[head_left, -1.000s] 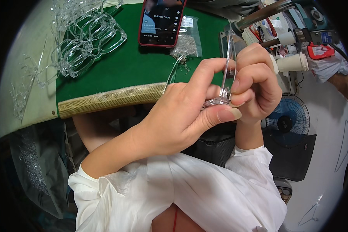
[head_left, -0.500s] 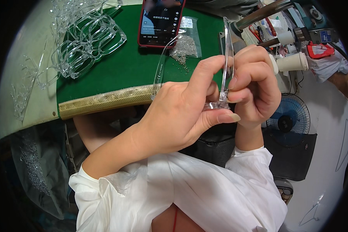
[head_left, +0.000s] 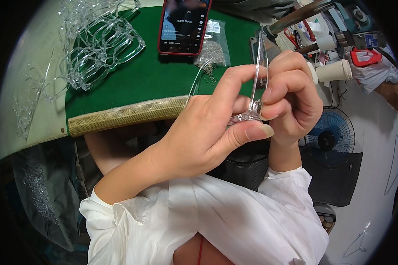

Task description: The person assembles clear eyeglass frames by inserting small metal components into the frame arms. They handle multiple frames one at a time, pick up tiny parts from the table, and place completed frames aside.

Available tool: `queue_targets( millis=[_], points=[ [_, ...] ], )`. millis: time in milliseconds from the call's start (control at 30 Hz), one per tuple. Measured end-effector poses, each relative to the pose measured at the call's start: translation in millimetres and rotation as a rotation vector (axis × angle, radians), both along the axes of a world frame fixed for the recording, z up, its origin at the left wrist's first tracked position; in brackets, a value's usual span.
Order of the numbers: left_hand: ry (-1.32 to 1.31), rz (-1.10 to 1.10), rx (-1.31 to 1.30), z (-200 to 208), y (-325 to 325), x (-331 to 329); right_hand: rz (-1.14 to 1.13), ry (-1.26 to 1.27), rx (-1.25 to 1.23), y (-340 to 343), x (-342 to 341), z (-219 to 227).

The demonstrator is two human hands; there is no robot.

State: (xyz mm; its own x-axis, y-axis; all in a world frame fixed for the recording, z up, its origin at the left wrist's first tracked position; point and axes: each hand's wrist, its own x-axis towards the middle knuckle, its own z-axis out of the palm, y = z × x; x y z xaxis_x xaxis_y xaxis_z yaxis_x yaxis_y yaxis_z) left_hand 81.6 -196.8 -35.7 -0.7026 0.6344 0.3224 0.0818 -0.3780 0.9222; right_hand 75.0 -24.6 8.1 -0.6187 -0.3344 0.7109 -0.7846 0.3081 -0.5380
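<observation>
I see the left hand (head_left: 203, 130) pinching a clear spectacle frame (head_left: 245, 116) by its corner, thumb underneath. The right hand (head_left: 294, 95) curls its fingers against that same corner; what they grip, I can't tell. Of the 2 temple arms, 1 stands up between the hands. On the green worktop (head_left: 137, 84) I have a red-cased phone (head_left: 184, 28), a plastic bag (head_left: 210, 51) with tiny metal pieces (head_left: 211, 77) spilled beside it, and a tangle of clear frames (head_left: 112, 61) to the left.
</observation>
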Motion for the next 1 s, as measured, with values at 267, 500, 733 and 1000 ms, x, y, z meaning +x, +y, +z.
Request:
queue_targets(
  millis=[267, 500, 733, 1000],
  points=[
    [-0.063, -0.030, 0.021, 2.0, 0.6, 2.5, -0.004, 0.026, -0.032, 1.2, -0.1, -0.6],
    [-0.105, -0.078, 0.131, 3.4, 1.6, -0.2, -0.094, 0.407, 0.271, 6.8, -0.9, 5.1],
    [-0.096, -0.054, 0.153, 0.9, 4.7, 1.2, -0.112, 0.392, 0.290, 9.8, -6.6, 1.3],
    [-0.111, -0.049, 0.149, -0.3, 4.6, 1.6, -0.050, 0.428, 0.263, 13.5, -12.6, -5.9]
  ],
)
